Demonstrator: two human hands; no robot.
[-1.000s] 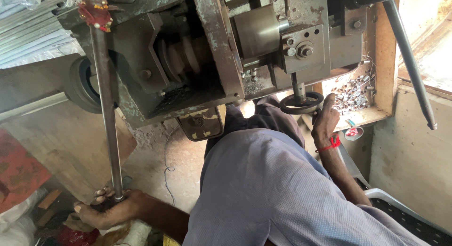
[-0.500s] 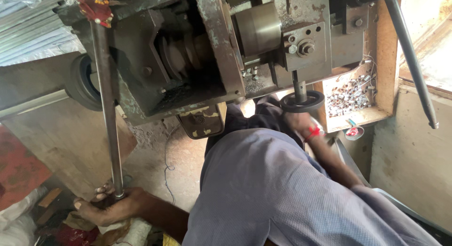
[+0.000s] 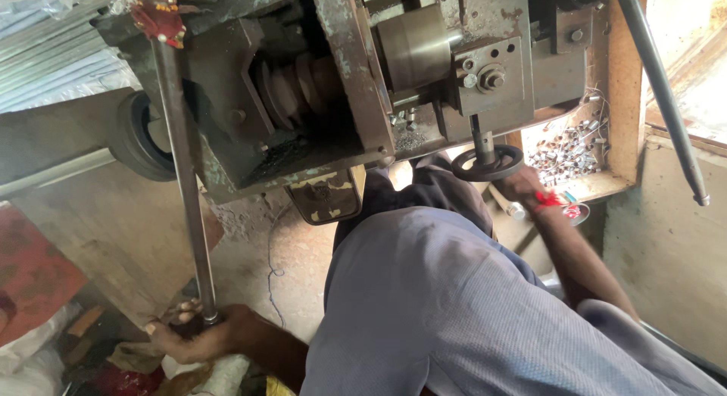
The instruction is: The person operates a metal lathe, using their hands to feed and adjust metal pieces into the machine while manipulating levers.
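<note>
Head view first, from the near edge outward. Nearest to me is the grey-blue shirt (image 3: 454,305), which fills the lower middle and hides much of the floor. At near left my left hand (image 3: 193,337) is wrapped around the bottom end of a long steel rod (image 3: 185,184), fingers closed about it just above the rags and sacks on the ground. That rod rises almost straight to a red-tagged top (image 3: 157,21) on the left corner of the machine. To do this well, I judge the grip should stay low and firm with the rod kept in line with its upper pivot, so it does not bind or swing toward the stepped pulley (image 3: 299,89) just to its right.

Farther out on the right, my right hand (image 3: 522,188), with a red thread at the wrist, reaches under the small black handwheel (image 3: 488,165) that hangs on a short shaft below the machine's head (image 3: 492,70). I cannot tell whether the fingers are closed on the wheel's rim or only touching it; the wheel covers them. I would turn the wheel in small moves and keep the sleeve away from the pulley.

Beyond that hand, a wooden tray (image 3: 617,123) holds a heap of small metal pieces (image 3: 568,146). At far right a long slanting lever (image 3: 666,101) hangs free, apart from both hands.
</note>
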